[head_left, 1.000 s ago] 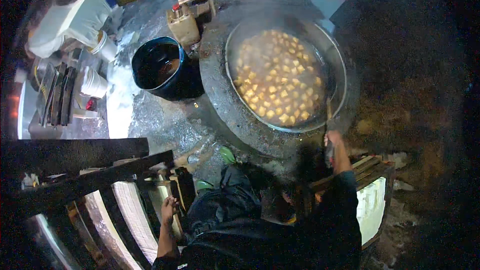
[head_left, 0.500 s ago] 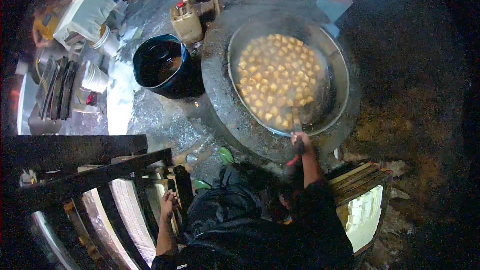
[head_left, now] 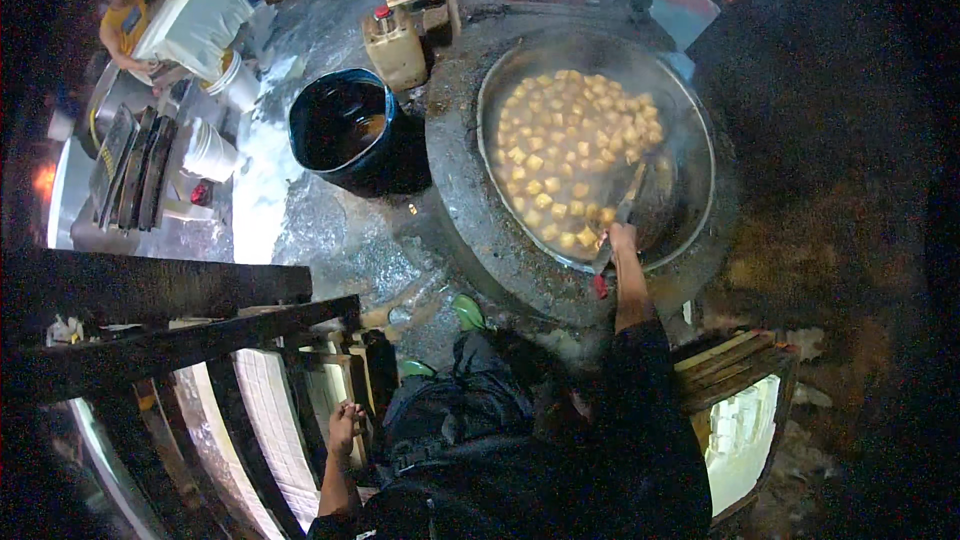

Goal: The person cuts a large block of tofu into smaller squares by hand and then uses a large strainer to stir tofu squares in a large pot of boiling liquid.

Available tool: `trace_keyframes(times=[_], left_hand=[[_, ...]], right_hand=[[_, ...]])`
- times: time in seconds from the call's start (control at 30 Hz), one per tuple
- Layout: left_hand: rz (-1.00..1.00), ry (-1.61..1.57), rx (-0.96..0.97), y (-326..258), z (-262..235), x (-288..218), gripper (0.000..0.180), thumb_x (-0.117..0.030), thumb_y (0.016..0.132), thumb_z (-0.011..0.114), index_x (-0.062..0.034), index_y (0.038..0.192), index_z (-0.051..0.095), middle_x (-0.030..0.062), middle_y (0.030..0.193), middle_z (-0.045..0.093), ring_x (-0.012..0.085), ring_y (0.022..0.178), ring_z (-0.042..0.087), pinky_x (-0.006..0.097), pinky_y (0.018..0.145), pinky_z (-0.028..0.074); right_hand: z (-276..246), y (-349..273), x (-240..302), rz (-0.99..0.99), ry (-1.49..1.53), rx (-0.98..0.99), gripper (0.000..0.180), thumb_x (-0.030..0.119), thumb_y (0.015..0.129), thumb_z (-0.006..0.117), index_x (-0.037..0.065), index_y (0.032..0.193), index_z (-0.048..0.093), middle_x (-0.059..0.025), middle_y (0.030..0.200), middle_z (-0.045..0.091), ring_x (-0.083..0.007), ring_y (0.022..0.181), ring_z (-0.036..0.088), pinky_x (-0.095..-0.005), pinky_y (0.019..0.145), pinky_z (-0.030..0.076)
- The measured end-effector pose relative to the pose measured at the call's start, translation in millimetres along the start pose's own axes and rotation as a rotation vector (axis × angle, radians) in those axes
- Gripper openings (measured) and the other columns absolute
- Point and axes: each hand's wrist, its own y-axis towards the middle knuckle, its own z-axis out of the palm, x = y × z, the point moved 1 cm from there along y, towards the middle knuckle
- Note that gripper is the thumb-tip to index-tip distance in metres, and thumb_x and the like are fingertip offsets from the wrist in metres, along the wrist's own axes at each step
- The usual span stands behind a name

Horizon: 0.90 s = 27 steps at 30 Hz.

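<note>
My right hand (head_left: 622, 238) is wrapped round the handle of a long spatula (head_left: 633, 196) with a red end. It reaches over the near rim of a big round cooking vat (head_left: 708, 190), and the spatula's far end dips into the liquid. Many golden cubes, like tofu pieces (head_left: 560, 145), float there under thin steam, mostly left of the spatula. My left hand (head_left: 345, 427) hangs low beside a dark wooden rack (head_left: 200, 335), fingers curled in, and I see nothing in them. White slabs (head_left: 275, 420) lie between the rack's bars.
A dark tub of liquid (head_left: 340, 125) and a jerrycan with a red cap (head_left: 396, 52) stand left of the vat. Stacked white buckets (head_left: 210, 152) are farther left. A co-worker in yellow (head_left: 124, 30) handles a white-covered block. At lower right sits a wooden-framed box of white blocks (head_left: 742, 440).
The spatula has swung up and to the right, and dark liquid now shows beside it. The cubes have shifted within the vat. The whole view has moved slightly. My left hand stays low.
</note>
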Motion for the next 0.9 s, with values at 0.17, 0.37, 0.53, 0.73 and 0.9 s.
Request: trace_keyframes(times=[0.17, 0.37, 0.53, 0.73, 0.9], left_hand=[[0.02, 0.01, 0.049, 16.1, -4.8, 9.9, 0.032, -0.034, 0.09, 0.055, -0.0151, 0.115, 0.051, -0.0009, 0.098, 0.061, 0.0117, 0.089, 0.06, 0.035, 0.068, 0.05], [0.092, 0.032, 0.077, 28.3, 3.1, -14.0, 0.031, -0.037, 0.09, 0.056, -0.0152, 0.112, 0.052, -0.001, 0.1, 0.061, 0.0085, 0.086, 0.059, 0.03, 0.063, 0.047], [0.187, 0.022, 0.149, 44.7, 22.2, -47.0, 0.03, -0.029, 0.091, 0.056, -0.0104, 0.114, 0.052, 0.0008, 0.101, 0.061, 0.0083, 0.082, 0.058, 0.023, 0.055, 0.045], [0.344, -0.092, 0.349, 57.7, 13.7, -9.2, 0.029, -0.025, 0.09, 0.058, -0.0066, 0.112, 0.053, 0.0014, 0.087, 0.058, 0.0132, 0.076, 0.057, 0.03, 0.063, 0.046], [0.169, 0.01, 0.146, 39.0, 30.2, -0.4, 0.023, -0.023, 0.091, 0.056, -0.0079, 0.108, 0.054, 0.0005, 0.077, 0.055, 0.0128, 0.068, 0.056, 0.029, 0.058, 0.045]], right_hand=[[-31.1, -35.4, 2.5, -0.586, -0.771, -0.228, 0.029, 0.02, 0.075, 0.054, -0.008, 0.083, 0.056, -0.0204, 0.081, 0.062, -0.0346, 0.065, 0.057, -0.0452, 0.058, 0.045], [-44.7, -115.4, 41.9, -0.429, -0.795, -0.188, 0.039, 0.013, 0.073, 0.057, -0.004, 0.107, 0.055, -0.029, 0.101, 0.059, -0.0466, 0.091, 0.057, -0.0488, 0.077, 0.047], [-109.4, -141.1, 0.3, -0.751, -0.961, -0.186, 0.048, 0.003, 0.069, 0.055, -0.003, 0.116, 0.052, -0.0293, 0.094, 0.059, -0.0448, 0.088, 0.058, -0.0482, 0.073, 0.047], [-125.8, -204.1, 4.1, -0.789, -0.59, 0.032, 0.047, 0.002, 0.075, 0.057, 0.0, 0.121, 0.049, -0.0143, 0.071, 0.058, -0.0329, 0.058, 0.056, -0.0411, 0.054, 0.046], [-93.1, -197.8, -17.6, 0.146, 0.322, 0.617, 0.034, 0.016, 0.083, 0.056, -0.002, 0.112, 0.052, -0.0033, 0.064, 0.05, -0.0159, 0.056, 0.05, -0.0287, 0.055, 0.043]])
